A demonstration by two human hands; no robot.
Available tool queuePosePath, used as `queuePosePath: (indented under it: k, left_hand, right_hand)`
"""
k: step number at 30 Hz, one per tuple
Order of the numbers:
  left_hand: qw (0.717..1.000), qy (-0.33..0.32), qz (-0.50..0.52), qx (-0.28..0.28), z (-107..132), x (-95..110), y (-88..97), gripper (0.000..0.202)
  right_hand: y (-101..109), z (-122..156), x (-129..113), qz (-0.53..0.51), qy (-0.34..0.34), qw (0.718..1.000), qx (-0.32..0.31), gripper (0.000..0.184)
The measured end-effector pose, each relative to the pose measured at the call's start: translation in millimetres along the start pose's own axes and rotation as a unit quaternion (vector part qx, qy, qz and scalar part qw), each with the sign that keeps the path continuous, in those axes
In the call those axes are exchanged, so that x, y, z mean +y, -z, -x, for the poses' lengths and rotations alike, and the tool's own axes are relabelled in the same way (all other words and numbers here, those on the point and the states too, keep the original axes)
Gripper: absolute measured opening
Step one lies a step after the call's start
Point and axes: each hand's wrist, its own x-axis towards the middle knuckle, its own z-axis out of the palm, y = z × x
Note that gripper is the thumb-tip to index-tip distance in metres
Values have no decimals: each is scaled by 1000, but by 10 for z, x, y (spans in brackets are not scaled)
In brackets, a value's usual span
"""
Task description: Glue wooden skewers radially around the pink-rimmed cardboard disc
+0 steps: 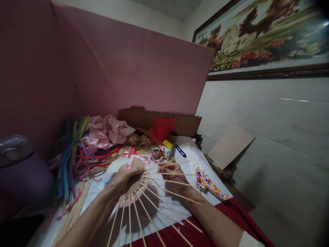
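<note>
My left hand (122, 178) is closed around a round cardboard disc (135, 181) with a pink patterned rim, held above the table. Several thin wooden sticks (156, 209) fan out from the disc toward me and to the right. My right hand (172, 175) sits just right of the disc, fingers pinched on one of the upper sticks near its inner end. A white paper plate (115, 165) lies behind my left hand.
A colourful glue gun (209, 185) lies right of my right hand, its cord running off the table. A bundle of loose sticks (74, 209), pipe cleaners (69, 161), pink cloth (105, 132), twine balls (138, 139) and a cardboard box (159, 120) crowd the back. A pink board stands behind.
</note>
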Motion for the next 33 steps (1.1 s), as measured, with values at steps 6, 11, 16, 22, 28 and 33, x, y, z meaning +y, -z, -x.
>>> queuePosePath:
  k: [6,11,16,22,28,33]
  left_hand:
    - [1000,2,8,6,0,8,-20,18]
    - [1000,4,11,8,13,4,-26,17]
    - [1000,1,7,12,1,-2,-24,22]
    - [1000,12,-1,7,-13,-10,-2,28]
    - [1000,13,-1,21,-24,-1,7,21]
    - [999,23,-22,15,-23,2,23,23]
  right_hand:
    - [12,4,18,-13,14,1000,-17,15]
    - [27,-3,44,-22,14,1000,-17,15]
    - [26,4,43,-24,12,999,-17,14]
    - [-20,9,11,1,16,1000,-20,18]
    - [-23,16,-9,23,26,999,-9,19]
    - [-26,22,-17,25,30,999,-5,18]
